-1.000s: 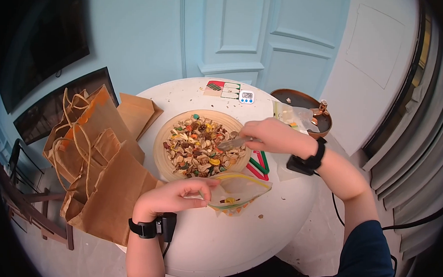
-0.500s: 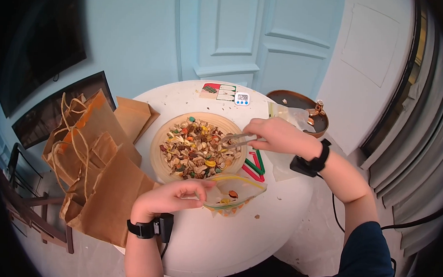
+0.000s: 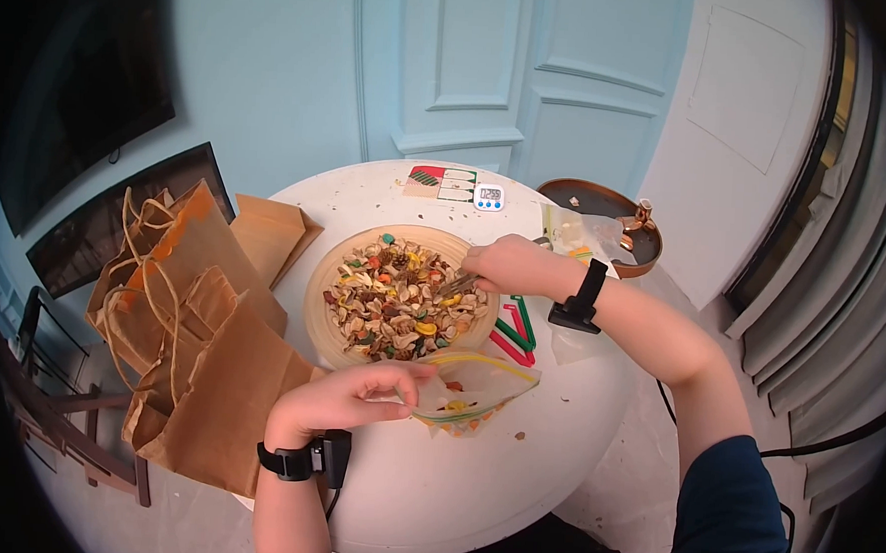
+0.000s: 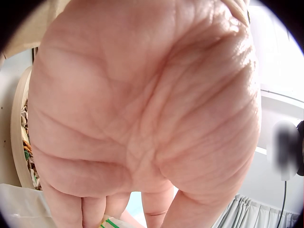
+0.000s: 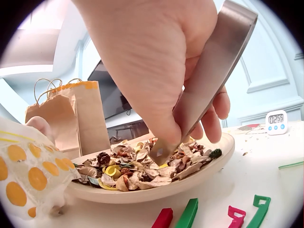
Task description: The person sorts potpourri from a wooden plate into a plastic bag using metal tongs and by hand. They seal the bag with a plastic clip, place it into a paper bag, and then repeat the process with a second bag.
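Note:
My right hand [image 3: 524, 265] pinches metal tongs [image 5: 209, 71], whose tips are down among the dried petals [image 5: 137, 175] at the right side of a round wooden plate [image 3: 326, 338]. My left hand [image 3: 342, 396] pinches the left edge of an upright zip bag [image 3: 493, 379] in front of the plate. The bag's mouth gapes, with a few coloured pieces inside and orange dots on its outside [image 5: 37, 178]. In the left wrist view the palm [image 4: 142, 104] fills most of the picture, and the fingertips are partly hidden.
Brown paper bags [image 3: 216, 395] stand at the left of the white table [image 3: 512, 480]. Red and green clips [image 3: 516, 332] lie right of the plate. Behind are a timer [image 3: 488, 198], a printed card [image 3: 440, 182], another clear bag [image 3: 576, 231] and a dark tray [image 3: 592, 198].
My right hand has moved from above the plate's right edge down and left, taking the tongs' tips into the petals. My left hand has kept its grip on the bag.

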Demonstrator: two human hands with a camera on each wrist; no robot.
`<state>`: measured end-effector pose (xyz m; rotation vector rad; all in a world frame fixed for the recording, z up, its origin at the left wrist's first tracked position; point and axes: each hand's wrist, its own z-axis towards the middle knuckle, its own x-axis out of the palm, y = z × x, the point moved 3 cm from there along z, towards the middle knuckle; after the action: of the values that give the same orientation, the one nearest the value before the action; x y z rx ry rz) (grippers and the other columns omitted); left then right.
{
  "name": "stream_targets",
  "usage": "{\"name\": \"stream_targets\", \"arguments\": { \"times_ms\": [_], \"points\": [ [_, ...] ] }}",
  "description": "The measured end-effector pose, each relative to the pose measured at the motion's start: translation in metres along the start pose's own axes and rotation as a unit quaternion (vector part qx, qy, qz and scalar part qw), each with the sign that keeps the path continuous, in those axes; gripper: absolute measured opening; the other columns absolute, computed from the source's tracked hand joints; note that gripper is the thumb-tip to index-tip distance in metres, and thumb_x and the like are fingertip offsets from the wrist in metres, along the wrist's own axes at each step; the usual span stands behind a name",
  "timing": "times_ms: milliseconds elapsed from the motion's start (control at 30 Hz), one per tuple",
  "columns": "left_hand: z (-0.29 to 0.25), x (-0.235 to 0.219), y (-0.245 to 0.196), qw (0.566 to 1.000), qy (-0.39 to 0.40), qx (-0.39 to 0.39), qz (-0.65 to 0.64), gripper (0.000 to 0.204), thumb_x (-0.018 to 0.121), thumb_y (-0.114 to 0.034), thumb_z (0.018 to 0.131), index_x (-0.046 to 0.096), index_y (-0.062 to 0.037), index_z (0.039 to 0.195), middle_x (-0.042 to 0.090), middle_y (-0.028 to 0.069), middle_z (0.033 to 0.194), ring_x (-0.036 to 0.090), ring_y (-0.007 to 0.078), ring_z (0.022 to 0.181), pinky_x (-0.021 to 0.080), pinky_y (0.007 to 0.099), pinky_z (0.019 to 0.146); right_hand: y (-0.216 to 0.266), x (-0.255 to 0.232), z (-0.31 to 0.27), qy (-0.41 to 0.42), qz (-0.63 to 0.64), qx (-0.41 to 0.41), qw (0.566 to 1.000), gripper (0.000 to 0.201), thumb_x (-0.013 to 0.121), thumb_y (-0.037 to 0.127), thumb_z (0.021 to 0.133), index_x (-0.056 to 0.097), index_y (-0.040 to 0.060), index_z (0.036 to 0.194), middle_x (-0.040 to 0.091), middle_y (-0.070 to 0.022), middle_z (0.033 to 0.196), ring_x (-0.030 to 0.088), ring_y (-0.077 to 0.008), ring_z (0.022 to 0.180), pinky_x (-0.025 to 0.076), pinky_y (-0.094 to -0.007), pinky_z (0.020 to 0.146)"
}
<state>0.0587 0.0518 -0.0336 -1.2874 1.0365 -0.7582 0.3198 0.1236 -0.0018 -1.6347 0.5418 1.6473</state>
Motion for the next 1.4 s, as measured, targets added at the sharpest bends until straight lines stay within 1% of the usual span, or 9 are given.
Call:
{"name": "stream_targets", "arguments": {
  "times_ms": [200, 600, 900, 967, 1000, 1067, 1200, 1267, 1400],
  "points": [
    [0.0, 0.002, -0.002, 1.0, -0.005, -0.016, -0.007, 0.003, 0.057, -0.006, 0.088, 0.058, -0.0044, 0.091, 0.049, 0.0125, 0.132, 0.038, 0.0166, 0.131, 0.038, 0.0285, 0.095, 0.004, -0.009, -0.009, -0.016, 0.004, 0.017, 1.0, 0.022, 0.065, 0.019, 0.078, 0.055, 0.0041, 0.09, 0.058, -0.0093, 0.083, 0.061, -0.031, 0.07, 0.049, -0.041, 0.061],
    [-0.001, 0.003, -0.005, 1.0, -0.02, -0.016, -0.015, 0.002, 0.058, -0.003, 0.086, 0.059, -0.0042, 0.087, 0.047, 0.0159, 0.136, 0.039, 0.0186, 0.13, 0.035, 0.0308, 0.099, -0.001, -0.003, 0.016, -0.006, -0.046, -0.037, 0.998, 0.019, 0.064, 0.016, 0.074, 0.056, 0.0024, 0.085, 0.058, -0.0105, 0.081, 0.062, -0.0301, 0.069, 0.051, -0.0399, 0.061],
    [-0.001, 0.002, -0.004, 1.0, -0.014, -0.017, -0.018, 0.004, 0.057, 0.0, 0.086, 0.059, -0.0036, 0.088, 0.047, 0.0157, 0.135, 0.04, 0.0176, 0.129, 0.036, 0.0293, 0.098, 0.008, -0.009, 0.017, -0.007, -0.066, -0.047, 0.997, 0.015, 0.06, 0.014, 0.078, 0.053, 0.0025, 0.085, 0.056, -0.0096, 0.077, 0.061, -0.0296, 0.065, 0.049, -0.0401, 0.058],
    [-0.001, 0.002, -0.004, 1.0, -0.014, -0.015, -0.017, 0.005, 0.057, 0.0, 0.086, 0.059, -0.0035, 0.088, 0.047, 0.0157, 0.135, 0.04, 0.0176, 0.129, 0.036, 0.0294, 0.098, 0.012, -0.025, 0.01, 0.025, -0.018, 0.02, 0.999, 0.015, 0.06, 0.015, 0.08, 0.054, 0.0034, 0.087, 0.058, -0.0107, 0.079, 0.061, -0.0304, 0.067, 0.048, -0.0404, 0.059],
    [-0.002, 0.002, -0.004, 1.0, -0.015, -0.014, -0.016, 0.005, 0.057, 0.0, 0.086, 0.059, -0.0034, 0.089, 0.047, 0.0156, 0.135, 0.041, 0.0176, 0.128, 0.036, 0.0294, 0.098, 0.014, -0.031, 0.004, 0.024, -0.018, 0.018, 0.999, 0.015, 0.06, 0.015, 0.08, 0.054, 0.0034, 0.087, 0.058, -0.0107, 0.079, 0.061, -0.0304, 0.067, 0.048, -0.0404, 0.059],
    [-0.001, 0.001, -0.002, 1.0, -0.01, -0.005, -0.006, 0.003, 0.057, -0.004, 0.087, 0.058, -0.0042, 0.09, 0.048, 0.0143, 0.133, 0.04, 0.0175, 0.128, 0.036, 0.0295, 0.098, 0.019, -0.053, -0.015, -0.099, 0.054, -0.024, 0.993, 0.016, 0.06, 0.016, 0.082, 0.055, 0.0048, 0.092, 0.059, -0.0106, 0.083, 0.061, -0.031, 0.07, 0.048, -0.0397, 0.061],
    [0.0, 0.0, 0.002, 1.0, 0.002, 0.01, 0.005, 0.004, 0.058, -0.009, 0.089, 0.057, -0.0048, 0.091, 0.05, 0.013, 0.131, 0.041, 0.0169, 0.128, 0.036, 0.0297, 0.097, 0.052, -0.1, -0.06, -0.098, 0.137, 0.0, 0.986, 0.018, 0.059, 0.018, 0.083, 0.055, 0.0077, 0.097, 0.059, -0.0105, 0.086, 0.061, -0.0305, 0.075, 0.048, -0.0404, 0.062],
    [0.001, 0.0, 0.003, 1.0, 0.002, 0.008, 0.005, 0.004, 0.058, -0.009, 0.089, 0.057, -0.0047, 0.091, 0.05, 0.0132, 0.131, 0.04, 0.0169, 0.128, 0.036, 0.0297, 0.098, 0.071, -0.111, -0.079, -0.023, 0.224, 0.015, 0.974, 0.021, 0.06, 0.018, 0.083, 0.055, 0.0084, 0.101, 0.059, -0.0101, 0.087, 0.06, -0.0301, 0.076, 0.047, -0.04, 0.064],
    [0.001, 0.003, -0.002, 1.0, -0.004, 0.001, 0.005, 0.004, 0.058, -0.009, 0.089, 0.057, -0.0046, 0.09, 0.05, 0.0134, 0.131, 0.04, 0.0169, 0.129, 0.036, 0.0295, 0.098, 0.09, -0.105, -0.094, 0.019, 0.198, -0.021, 0.98, 0.024, 0.062, 0.018, 0.083, 0.055, 0.0094, 0.104, 0.059, -0.0084, 0.086, 0.061, -0.0282, 0.075, 0.047, -0.0389, 0.064]
  ]
}}
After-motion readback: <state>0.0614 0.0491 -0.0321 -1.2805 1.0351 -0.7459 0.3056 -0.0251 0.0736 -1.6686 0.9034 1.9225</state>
